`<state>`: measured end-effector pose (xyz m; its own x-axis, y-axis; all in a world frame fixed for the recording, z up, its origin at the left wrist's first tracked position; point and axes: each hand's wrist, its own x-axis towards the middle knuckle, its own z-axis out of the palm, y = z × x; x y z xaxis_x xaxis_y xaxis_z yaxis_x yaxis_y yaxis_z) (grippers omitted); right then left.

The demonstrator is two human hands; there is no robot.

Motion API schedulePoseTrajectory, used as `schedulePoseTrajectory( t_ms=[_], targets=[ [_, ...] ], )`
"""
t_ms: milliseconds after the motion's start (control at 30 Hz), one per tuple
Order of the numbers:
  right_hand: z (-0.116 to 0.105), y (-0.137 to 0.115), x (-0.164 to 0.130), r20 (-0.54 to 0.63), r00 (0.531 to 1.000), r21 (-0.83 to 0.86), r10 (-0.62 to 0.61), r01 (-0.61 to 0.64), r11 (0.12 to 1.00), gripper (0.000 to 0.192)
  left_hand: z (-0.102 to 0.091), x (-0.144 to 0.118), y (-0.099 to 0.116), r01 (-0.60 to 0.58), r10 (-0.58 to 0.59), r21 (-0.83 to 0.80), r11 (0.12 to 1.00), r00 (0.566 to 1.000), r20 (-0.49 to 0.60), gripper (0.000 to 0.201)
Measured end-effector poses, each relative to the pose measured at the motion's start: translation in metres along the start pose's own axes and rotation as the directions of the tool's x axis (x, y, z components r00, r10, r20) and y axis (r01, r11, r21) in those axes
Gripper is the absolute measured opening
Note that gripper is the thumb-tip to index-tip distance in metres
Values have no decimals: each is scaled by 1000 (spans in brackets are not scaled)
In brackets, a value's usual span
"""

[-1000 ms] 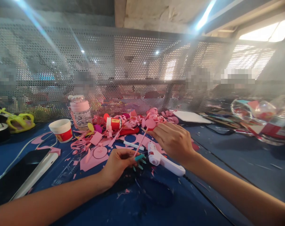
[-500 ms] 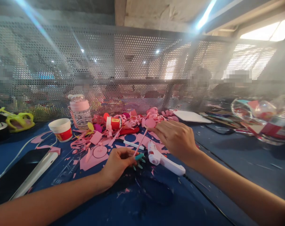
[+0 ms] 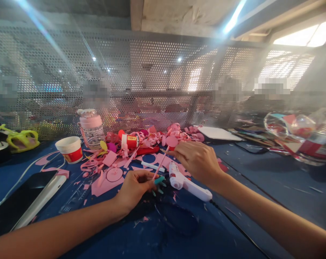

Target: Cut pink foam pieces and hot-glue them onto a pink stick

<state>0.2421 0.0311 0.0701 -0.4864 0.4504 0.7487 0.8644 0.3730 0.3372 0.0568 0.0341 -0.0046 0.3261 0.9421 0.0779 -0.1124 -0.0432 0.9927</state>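
Now both hands are pinching one pink stick [image 3: 160, 166]: left hand [image 3: 134, 187] anchoring its base, right hand [image 3: 196, 160] steadying the tip toward one o'clock, glue gun [image 3: 188, 181] lying just beside.

A thin pink stick [image 3: 160, 164], straight and slender, slants up and to the right between two grips. Its lower end is pinched at the fingertips of the left hand [image 3: 136, 187], beside the teal-painted nails; its upper end is held at the fingertips of the right hand [image 3: 197, 160]. The span between the grips is bare and raised off the surface.
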Motion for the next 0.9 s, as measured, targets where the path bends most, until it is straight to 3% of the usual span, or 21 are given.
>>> schedulePoseTrajectory(
  t_ms=[633, 900],
  targets=[
    [-1, 1, 1, -82, 997, -48, 9, -13, 999, 36, 1, -1, 3, 7, -6, -67, 998, 1000, 7, 17],
    [-2, -2, 0, -79, 996, -116, -50, 41, 992, 38, 0, -1, 3, 18, -18, -60, 998, 1000, -11, 20]
  ],
)
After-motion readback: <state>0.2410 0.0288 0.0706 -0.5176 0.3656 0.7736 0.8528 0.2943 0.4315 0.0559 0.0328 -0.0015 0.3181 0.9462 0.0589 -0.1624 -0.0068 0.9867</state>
